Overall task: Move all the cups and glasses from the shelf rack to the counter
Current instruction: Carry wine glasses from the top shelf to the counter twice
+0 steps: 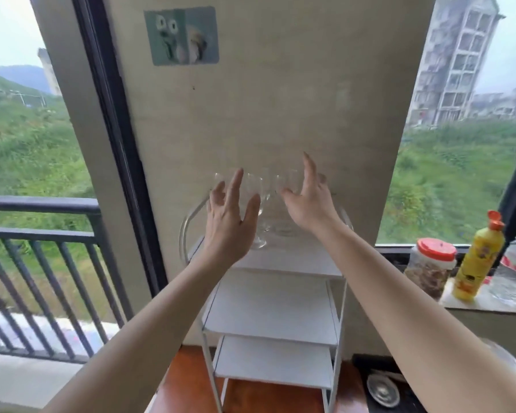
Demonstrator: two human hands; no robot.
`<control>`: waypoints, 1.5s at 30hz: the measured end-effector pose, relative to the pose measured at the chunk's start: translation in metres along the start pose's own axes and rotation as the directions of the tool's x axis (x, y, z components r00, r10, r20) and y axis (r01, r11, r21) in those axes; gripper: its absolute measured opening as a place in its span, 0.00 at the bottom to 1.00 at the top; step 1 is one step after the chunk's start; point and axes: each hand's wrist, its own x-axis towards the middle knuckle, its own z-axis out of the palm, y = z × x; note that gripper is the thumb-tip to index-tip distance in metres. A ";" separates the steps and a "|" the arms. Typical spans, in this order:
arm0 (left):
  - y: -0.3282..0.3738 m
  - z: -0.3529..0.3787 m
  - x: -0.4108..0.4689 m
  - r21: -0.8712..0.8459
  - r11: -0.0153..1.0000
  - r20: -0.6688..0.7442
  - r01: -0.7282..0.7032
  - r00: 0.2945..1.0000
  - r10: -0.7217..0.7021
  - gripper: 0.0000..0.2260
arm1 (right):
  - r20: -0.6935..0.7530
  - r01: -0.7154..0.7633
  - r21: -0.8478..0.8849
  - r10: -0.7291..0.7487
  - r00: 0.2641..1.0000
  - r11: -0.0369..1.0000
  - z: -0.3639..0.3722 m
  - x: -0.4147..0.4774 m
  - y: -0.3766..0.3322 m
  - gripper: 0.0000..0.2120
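In the head view, mid-frame, clear stemmed wine glasses (pixel 256 192) stood clustered on the top tier of the white metal shelf rack (pixel 271 308). The left grip (pixel 230 216) and right grip (pixel 307 201) hovered spread open, holding nothing; a hasty reach could topple neighbouring glasses.

yellow bottle (pixel 479 264) label blurred, no text legible

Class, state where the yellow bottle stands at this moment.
In the head view, the yellow bottle stands far right on the ledge, between the red-lidded jar and a glass dish.
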 end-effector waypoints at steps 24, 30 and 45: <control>0.012 -0.026 -0.030 -0.214 0.963 -0.302 -0.166 0.948 0.096 0.30 | -0.206 0.082 0.172 -0.045 0.977 0.982 -0.009 -0.055 -0.016 0.36; 0.038 -0.014 -0.054 -0.308 0.935 -0.285 -0.176 0.955 0.086 0.27 | -0.353 0.191 0.273 -0.087 0.932 0.943 -0.053 -0.102 -0.021 0.29; 0.327 0.110 -0.321 -0.665 0.730 0.092 -0.158 0.952 0.291 0.29 | -0.680 -0.067 0.041 0.077 0.729 0.997 -0.373 -0.425 0.076 0.30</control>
